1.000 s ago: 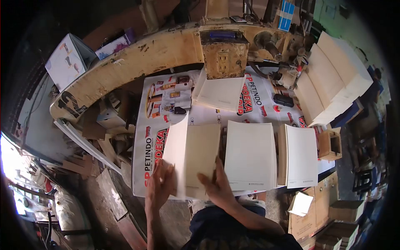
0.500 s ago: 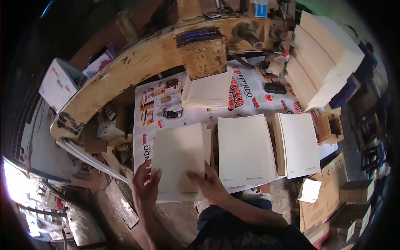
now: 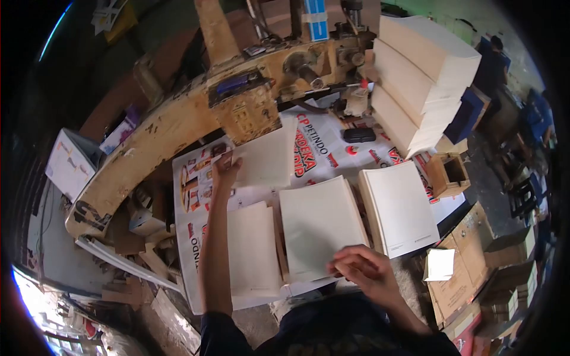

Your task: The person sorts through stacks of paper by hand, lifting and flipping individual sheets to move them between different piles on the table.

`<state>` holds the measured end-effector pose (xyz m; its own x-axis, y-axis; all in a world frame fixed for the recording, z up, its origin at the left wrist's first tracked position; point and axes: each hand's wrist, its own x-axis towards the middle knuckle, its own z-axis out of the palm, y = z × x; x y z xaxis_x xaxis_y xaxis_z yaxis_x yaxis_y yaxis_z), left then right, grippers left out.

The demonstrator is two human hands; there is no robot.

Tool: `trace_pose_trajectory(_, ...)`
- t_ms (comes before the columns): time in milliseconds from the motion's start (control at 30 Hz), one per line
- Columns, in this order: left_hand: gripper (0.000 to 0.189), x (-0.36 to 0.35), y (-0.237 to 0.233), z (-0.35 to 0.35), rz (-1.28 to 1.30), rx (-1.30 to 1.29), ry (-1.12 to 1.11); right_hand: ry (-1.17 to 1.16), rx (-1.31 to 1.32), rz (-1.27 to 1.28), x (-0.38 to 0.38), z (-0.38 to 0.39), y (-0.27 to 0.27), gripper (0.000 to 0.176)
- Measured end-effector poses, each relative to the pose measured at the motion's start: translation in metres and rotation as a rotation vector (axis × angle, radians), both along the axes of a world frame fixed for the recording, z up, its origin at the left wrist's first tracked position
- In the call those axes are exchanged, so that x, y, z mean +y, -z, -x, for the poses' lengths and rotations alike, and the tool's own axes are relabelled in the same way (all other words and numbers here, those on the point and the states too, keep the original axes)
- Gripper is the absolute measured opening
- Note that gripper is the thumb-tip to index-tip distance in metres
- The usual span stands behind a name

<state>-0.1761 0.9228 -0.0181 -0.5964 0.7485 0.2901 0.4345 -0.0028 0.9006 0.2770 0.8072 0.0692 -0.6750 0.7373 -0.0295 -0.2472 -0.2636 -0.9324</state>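
My left hand [image 3: 225, 170] reaches forward and grips the left edge of white paper sheets [image 3: 264, 157] at the pile beneath the machine's box-shaped block. Over the lower right corner of the middle paper stack [image 3: 317, 225] is my right hand [image 3: 367, 272], its fingers curled together. Whether they pinch the corner or anything else cannot be made out. To the left, partly behind my left forearm, lies another paper stack [image 3: 255, 249]. A third, thicker stack [image 3: 401, 204] sits on the right. Small print runs along the stacks' near edges.
A worn yellow machine [image 3: 160, 130] curves across the back. Tall blocks of paper [image 3: 415, 77] rise at the right, near a wooden box [image 3: 448, 175]. A printed banner [image 3: 320, 148] covers the table. Cardboard [image 3: 457, 261] lies at lower right, and a person [image 3: 494, 62] is in the background.
My left hand has moved forward from the left stack to the pile under the machine block. My right hand has gone right to the middle stack. The view has turned.
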Motion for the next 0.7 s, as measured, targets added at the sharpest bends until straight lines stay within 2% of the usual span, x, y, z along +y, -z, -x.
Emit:
trace_pose_trajectory(33,0.040,0.015,-0.004,0.000,-0.006,-0.003,0.017,0.031,-0.077,-0.032,0.001,-0.014,-0.001,0.022)
trace_pose_trajectory(100,0.043,0.042,-0.007,0.004,0.164,0.481,-0.181,0.107,-0.062,0.032,0.002,-0.034,0.005,0.019)
trace_pose_trajectory(133,0.043,0.048,-0.005,0.004,0.161,0.482,-0.164,0.160,-0.048,0.104,0.003,-0.043,0.007,0.016)
trace_pose_trajectory(167,0.043,0.055,0.011,0.012,0.188,0.591,-0.188,0.176,-0.048,0.109,0.005,-0.051,0.008,0.016)
trace_pose_trajectory(200,0.042,0.057,0.017,0.016,0.215,0.701,-0.210,0.239,-0.031,0.044,0.008,-0.057,0.008,0.015)
trace_pose_trajectory(233,0.043,0.058,0.025,0.018,0.216,0.681,-0.235,0.304,-0.018,-0.016,0.011,-0.066,0.010,0.015)
trace_pose_trajectory(267,0.044,0.057,0.031,0.019,0.222,0.661,-0.253,0.386,-0.088,-0.234,0.021,-0.074,0.026,0.016)
trace_pose_trajectory(300,0.057,0.060,0.040,0.030,-0.017,0.996,-0.397,0.516,-0.201,-0.238,0.028,-0.079,0.029,0.016)
trace_pose_trajectory(333,0.072,0.059,0.048,0.042,0.252,0.817,-0.344,0.612,-0.409,-0.331,0.037,-0.086,0.024,0.017)
trace_pose_trajectory(367,0.065,0.063,0.060,0.055,0.218,0.872,-0.405,0.745,-0.540,-0.450,0.050,-0.086,0.019,0.017)
trace_pose_trajectory(400,0.059,0.038,0.009,-0.005,0.269,1.013,-0.399,0.855,-0.650,-0.677,0.063,-0.091,0.018,0.020)
trace_pose_trajectory(433,0.056,0.021,-0.009,-0.037,0.199,0.901,-0.306,0.877,-0.795,-0.771,0.076,-0.100,0.021,0.026)
trace_pose_trajectory(467,0.052,-0.006,-0.031,-0.080,0.259,1.025,-0.210,0.913,-0.897,-0.823,0.086,-0.107,0.027,0.029)
trace_pose_trajectory(500,0.047,-0.033,-0.047,-0.116,0.303,0.992,-0.056,0.943,-0.998,-0.875,0.092,-0.114,0.033,0.033)
trace_pose_trajectory(533,0.040,-0.057,-0.068,-0.161,0.202,0.870,0.068,0.948,-1.015,-0.862,0.095,-0.119,0.040,0.033)
trace_pose_trajectory(567,0.034,-0.077,-0.074,-0.199,0.162,0.852,0.163,0.947,-1.102,-0.890,0.098,-0.124,0.046,0.034)
trace_pose_trajectory(633,0.030,-0.115,-0.085,-0.267,0.218,0.570,0.472,0.926,-1.193,-0.929,0.101,-0.131,0.056,0.036)
trace_pose_trajectory(700,0.033,-0.134,-0.097,-0.308,0.340,0.529,0.666,0.895,-1.239,-0.981,0.101,-0.133,0.065,0.034)
